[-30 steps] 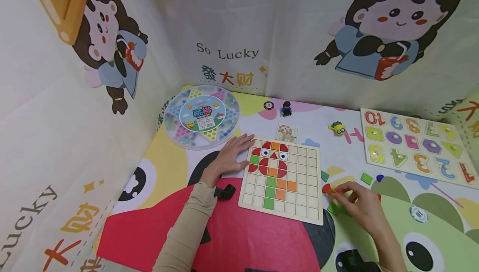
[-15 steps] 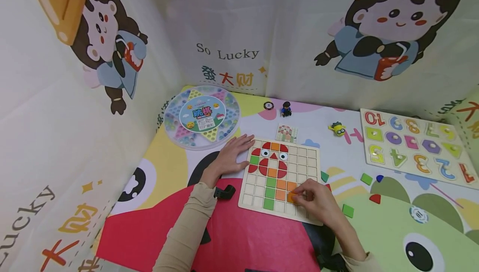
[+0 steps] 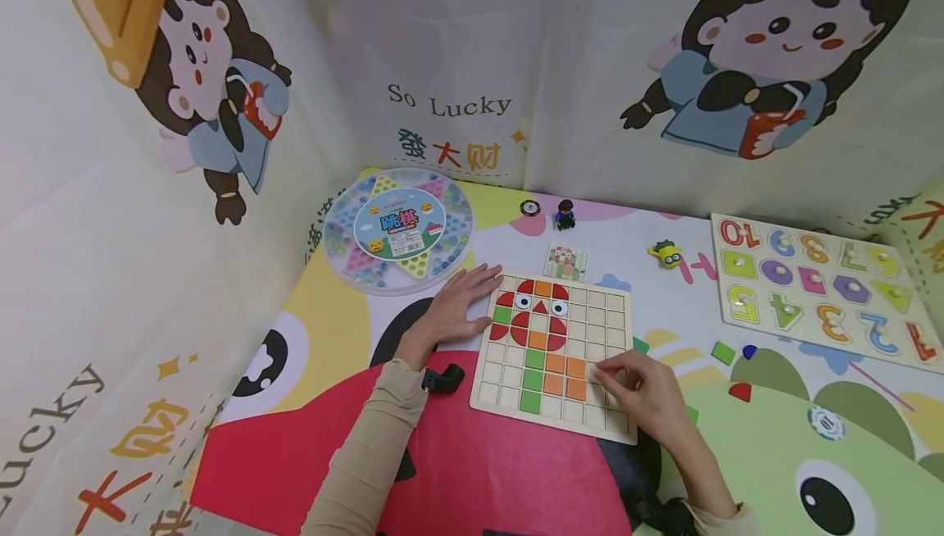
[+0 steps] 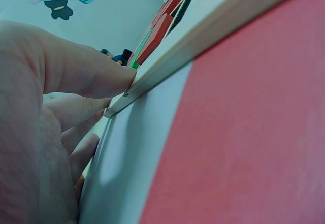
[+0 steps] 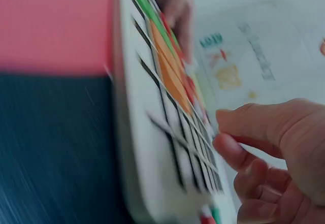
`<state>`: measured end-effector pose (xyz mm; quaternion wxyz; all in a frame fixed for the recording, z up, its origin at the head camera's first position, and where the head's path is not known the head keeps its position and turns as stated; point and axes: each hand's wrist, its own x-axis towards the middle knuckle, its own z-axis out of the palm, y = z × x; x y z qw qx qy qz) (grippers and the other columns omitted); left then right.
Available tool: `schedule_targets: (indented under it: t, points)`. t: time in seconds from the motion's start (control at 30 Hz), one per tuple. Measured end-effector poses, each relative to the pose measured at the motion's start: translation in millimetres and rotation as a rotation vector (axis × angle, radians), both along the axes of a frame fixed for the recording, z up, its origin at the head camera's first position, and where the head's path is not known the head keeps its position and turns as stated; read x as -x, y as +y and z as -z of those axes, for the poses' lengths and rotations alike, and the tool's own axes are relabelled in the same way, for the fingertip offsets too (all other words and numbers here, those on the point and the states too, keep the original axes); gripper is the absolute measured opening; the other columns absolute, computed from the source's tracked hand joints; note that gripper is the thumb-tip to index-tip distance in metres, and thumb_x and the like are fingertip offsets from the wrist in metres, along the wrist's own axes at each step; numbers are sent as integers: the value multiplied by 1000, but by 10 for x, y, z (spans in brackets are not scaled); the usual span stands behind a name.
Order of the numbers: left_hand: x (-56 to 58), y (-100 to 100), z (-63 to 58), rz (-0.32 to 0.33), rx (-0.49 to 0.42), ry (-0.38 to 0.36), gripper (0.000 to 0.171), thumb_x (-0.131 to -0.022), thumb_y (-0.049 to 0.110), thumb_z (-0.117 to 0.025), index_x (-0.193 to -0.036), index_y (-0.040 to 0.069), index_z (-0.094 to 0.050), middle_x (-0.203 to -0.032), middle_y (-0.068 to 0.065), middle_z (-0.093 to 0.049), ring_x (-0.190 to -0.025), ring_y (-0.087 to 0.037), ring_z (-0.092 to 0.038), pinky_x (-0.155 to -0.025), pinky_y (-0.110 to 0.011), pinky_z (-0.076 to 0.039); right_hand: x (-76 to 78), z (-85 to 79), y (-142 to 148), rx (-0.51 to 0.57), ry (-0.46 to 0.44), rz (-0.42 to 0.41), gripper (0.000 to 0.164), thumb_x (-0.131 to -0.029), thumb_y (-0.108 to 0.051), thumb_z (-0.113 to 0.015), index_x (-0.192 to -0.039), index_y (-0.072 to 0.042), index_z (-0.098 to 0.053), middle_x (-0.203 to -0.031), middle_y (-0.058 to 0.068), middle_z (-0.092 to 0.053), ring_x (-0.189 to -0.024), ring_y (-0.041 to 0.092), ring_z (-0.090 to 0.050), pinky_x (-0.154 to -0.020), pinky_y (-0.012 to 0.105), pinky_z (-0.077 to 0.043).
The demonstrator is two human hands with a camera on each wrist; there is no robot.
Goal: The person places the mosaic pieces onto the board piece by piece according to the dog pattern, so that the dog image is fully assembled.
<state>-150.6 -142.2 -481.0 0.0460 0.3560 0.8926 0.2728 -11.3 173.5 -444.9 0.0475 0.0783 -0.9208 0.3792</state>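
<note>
A wooden grid board (image 3: 608, 306) lies on the table, partly filled with red, green and orange pieces and two eye pieces. My left hand (image 3: 451, 306) rests at its upper left corner with fingers extended; in the left wrist view the thumb (image 4: 96, 74) touches the board's edge. Over the right part of the board is my right hand (image 3: 645, 392), thumb and index tips close together with nothing visible between them. Just left of those fingertips sits an orange square tile (image 3: 576, 388), completing a two-by-two orange block. In the right wrist view the board is blurred beside the right hand (image 5: 274, 153).
Loose pieces lie right of the board: a green tile (image 3: 723, 352), a red piece (image 3: 740, 391) and a blue one (image 3: 749, 352). A pattern card (image 3: 566, 262) lies behind the board. Farther out are a round Chinese checkers set (image 3: 398, 229), small figures (image 3: 564, 215) and a number puzzle (image 3: 819, 290).
My right hand has come from the loose pieces on the right to the board, set an orange tile in the grid, and drawn back slightly rightward. The left hand has stayed put.
</note>
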Motion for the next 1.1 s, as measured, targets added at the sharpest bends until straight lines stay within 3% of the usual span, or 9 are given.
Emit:
schedule_targets:
  t: [0.17,0.4,0.7,0.9,1.1]
  points:
    - [-3,-1,-9,-5,6,-9,73,-87,34,-58,-152,7,-38,-160,-8,-29,-150,-28,-17,-122,-46,-9,-18,-33,325,-48,41,90,20,-76,-2,-82,-95,-5,-75,-82,2,-63,-59,3,-48,-46,22,-42]
    - [2,-14,-4,-14,22,-3,73,-87,34,-59,-152,8,-38,-161,-7,-29,-150,-27,-17,-122,-44,-8,-1,-86,596,-111,-64,141,26,-81,-8,-80,-104,2,-73,-91,11,-64,-64,14,-55,-47,23,-45]
    - [-3,-19,-3,-13,8,-1,73,-87,33,-60,-152,7,-38,-160,-8,-29,-150,-28,-18,-122,-45,-9,173,-46,561,-173,-95,143,34,-83,-18,-79,-108,4,-72,-87,12,-61,-70,23,-55,-53,27,-44]
    - [-3,0,3,-5,7,-13,73,-88,34,-59,-152,7,-38,-161,-8,-29,-150,-28,-17,-122,-45,-8,246,8,529,-209,-162,136,33,-84,-18,-78,-108,3,-72,-87,13,-58,-71,24,-51,-56,32,-41]
    - [-6,8,-8,-13,18,-9,74,-87,33,-60,-152,8,-38,-161,-7,-28,-150,-28,-17,-122,-45,-9,264,6,519,-235,-141,157,28,-80,-16,-80,-99,2,-72,-88,14,-58,-69,25,-56,-54,31,-42]
